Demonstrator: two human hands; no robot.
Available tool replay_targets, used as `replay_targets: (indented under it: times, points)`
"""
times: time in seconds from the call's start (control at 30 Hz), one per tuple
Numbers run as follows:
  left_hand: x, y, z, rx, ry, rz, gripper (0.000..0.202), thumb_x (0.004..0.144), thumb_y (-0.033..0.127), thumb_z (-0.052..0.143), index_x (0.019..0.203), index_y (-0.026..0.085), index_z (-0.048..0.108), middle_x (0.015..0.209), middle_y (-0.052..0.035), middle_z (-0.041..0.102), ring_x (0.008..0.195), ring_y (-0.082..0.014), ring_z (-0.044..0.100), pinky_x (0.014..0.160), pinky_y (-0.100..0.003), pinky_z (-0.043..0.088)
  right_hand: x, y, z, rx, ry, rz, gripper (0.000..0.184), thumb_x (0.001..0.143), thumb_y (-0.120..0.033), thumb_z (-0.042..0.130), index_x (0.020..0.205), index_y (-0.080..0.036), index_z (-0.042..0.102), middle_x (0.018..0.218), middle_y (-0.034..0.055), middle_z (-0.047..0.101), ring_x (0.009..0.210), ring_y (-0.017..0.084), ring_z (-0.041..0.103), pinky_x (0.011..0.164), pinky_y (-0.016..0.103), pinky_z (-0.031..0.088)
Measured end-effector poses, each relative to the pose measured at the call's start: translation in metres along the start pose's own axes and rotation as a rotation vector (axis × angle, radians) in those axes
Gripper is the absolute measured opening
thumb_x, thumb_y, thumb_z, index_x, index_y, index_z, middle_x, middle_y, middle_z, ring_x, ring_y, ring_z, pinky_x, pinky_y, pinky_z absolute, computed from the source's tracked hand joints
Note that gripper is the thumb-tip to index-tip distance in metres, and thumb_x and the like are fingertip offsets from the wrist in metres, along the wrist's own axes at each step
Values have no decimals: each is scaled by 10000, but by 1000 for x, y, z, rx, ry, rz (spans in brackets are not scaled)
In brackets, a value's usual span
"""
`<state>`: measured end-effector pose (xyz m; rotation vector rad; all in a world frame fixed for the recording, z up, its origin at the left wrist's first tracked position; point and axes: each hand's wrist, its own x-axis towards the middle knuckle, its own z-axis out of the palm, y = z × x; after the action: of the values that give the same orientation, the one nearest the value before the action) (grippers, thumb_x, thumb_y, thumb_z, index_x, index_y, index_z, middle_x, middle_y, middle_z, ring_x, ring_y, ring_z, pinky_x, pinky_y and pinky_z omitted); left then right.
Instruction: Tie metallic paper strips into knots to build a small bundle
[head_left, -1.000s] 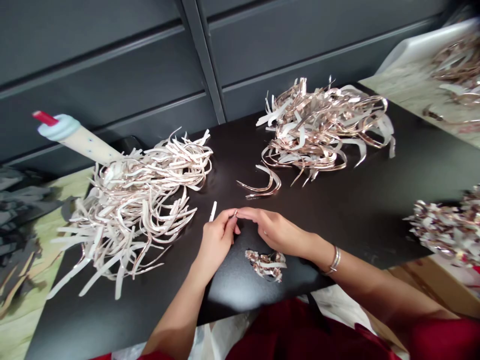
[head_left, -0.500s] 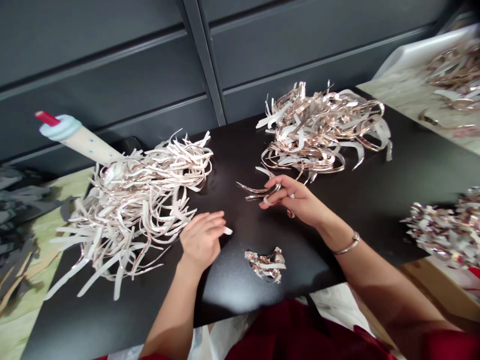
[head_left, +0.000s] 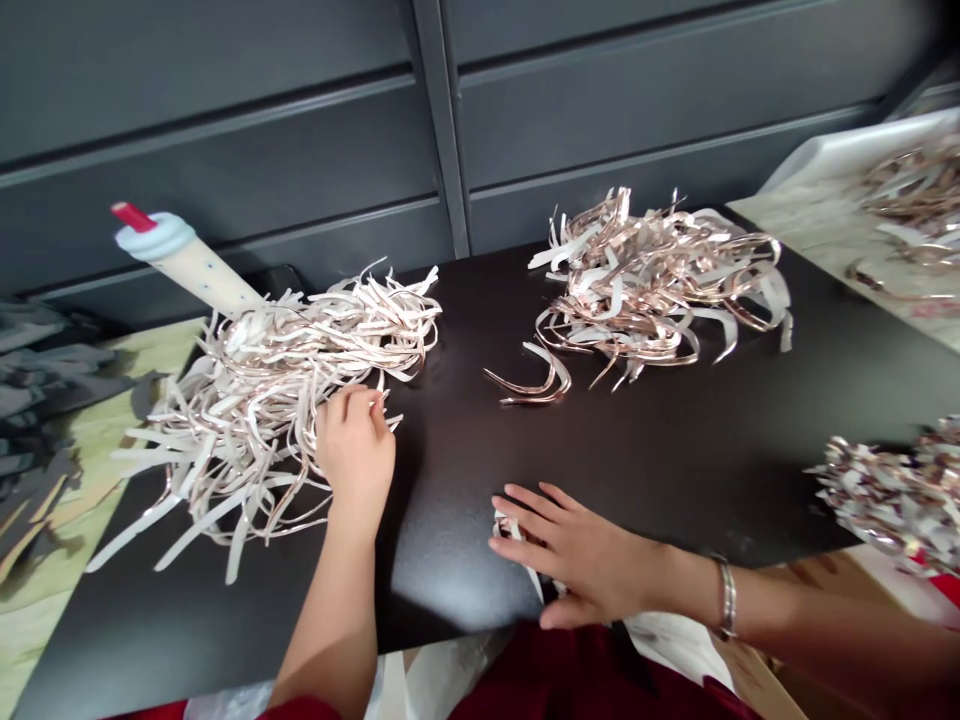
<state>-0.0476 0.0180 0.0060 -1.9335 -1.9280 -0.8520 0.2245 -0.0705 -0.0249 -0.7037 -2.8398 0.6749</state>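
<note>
My left hand (head_left: 354, 450) rests on the right edge of a big heap of white paper strips (head_left: 262, 400), its fingers curled into the strips. My right hand (head_left: 577, 560) lies flat near the front edge of the black table (head_left: 675, 450), fingers stretched out, covering a small clump of crumpled foil bits (head_left: 504, 524). A second heap of rose-gold foil strips (head_left: 652, 280) sits at the back right, with a couple of loose curved strips (head_left: 532, 385) in front of it.
A cream bottle with a pale blue collar and red tip (head_left: 176, 255) leans behind the white heap. Another foil pile (head_left: 892, 490) lies at the right edge, and more strips (head_left: 907, 190) on a surface beyond. Dark grey panels stand behind.
My left hand moved left from the table's middle onto the white heap. My right hand came back from the loose curved strips to the front edge, flat over the small foil clump.
</note>
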Motion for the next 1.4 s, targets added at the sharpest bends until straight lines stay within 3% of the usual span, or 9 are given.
replay_targets:
  times: [0.27,0.47,0.53,0.73,1.0,1.1,1.2,1.3,1.4]
  points:
    - [0,-16,13,65,-54,13,182,794,144,494,858,171,663,1039,-125,592,949,-299,545,835,-427,419,53,-8,9,-143,76,165,588,875,-569,455,1369,-253,421,1484,194,287,1366,402,225,994,646,298]
    - [-3,-15,16,90,-88,27,186,800,158,511,903,152,665,1066,-145,579,975,-307,537,857,-434,427,23,5,-7,1,-8,-2,872,729,-708,542,1427,-237,316,1495,185,268,1375,405,200,993,668,280]
    - [-3,-10,15,54,-90,31,206,805,162,518,965,147,647,1096,-153,558,1026,-314,521,891,-447,413,17,16,-19,47,62,8,827,753,-654,567,1417,-214,341,1478,168,316,1371,365,242,1020,600,314]
    - [-11,12,15,-120,-60,151,240,845,175,503,1063,143,599,1190,-162,494,1144,-293,470,956,-439,396,39,70,-51,-83,553,293,312,939,-242,430,1196,-151,581,1182,131,616,1112,243,546,967,437,421]
    - [-24,30,21,-376,-186,193,186,846,169,495,957,174,644,1144,-126,530,1088,-252,515,946,-414,429,50,106,-47,-367,528,488,217,874,-134,530,743,-162,700,857,73,693,905,243,542,860,394,365]
    - [-24,38,17,-656,-361,-21,167,845,248,516,871,178,665,968,-89,601,888,-198,583,736,-314,496,48,99,-46,-360,635,438,186,880,-153,538,773,-168,689,870,63,690,868,225,531,824,375,365]
    - [-25,48,13,-1138,-677,-442,297,836,404,540,765,138,653,688,-39,576,539,-90,500,422,-175,353,48,85,-48,-297,733,292,177,905,-155,504,848,-176,670,903,56,688,836,195,552,782,346,388]
    - [-26,55,6,-1576,-1063,-837,442,754,540,609,648,110,607,500,16,460,375,-25,324,317,-123,165,49,71,-47,-284,760,100,231,923,-101,432,887,-177,646,918,53,685,825,165,579,826,348,413]
    - [-28,58,0,-1822,-1393,-1008,430,669,509,717,598,108,578,447,43,412,338,1,275,286,-90,123,50,63,-43,-335,744,-56,271,922,-62,386,920,-175,633,953,58,683,904,168,593,958,412,390]
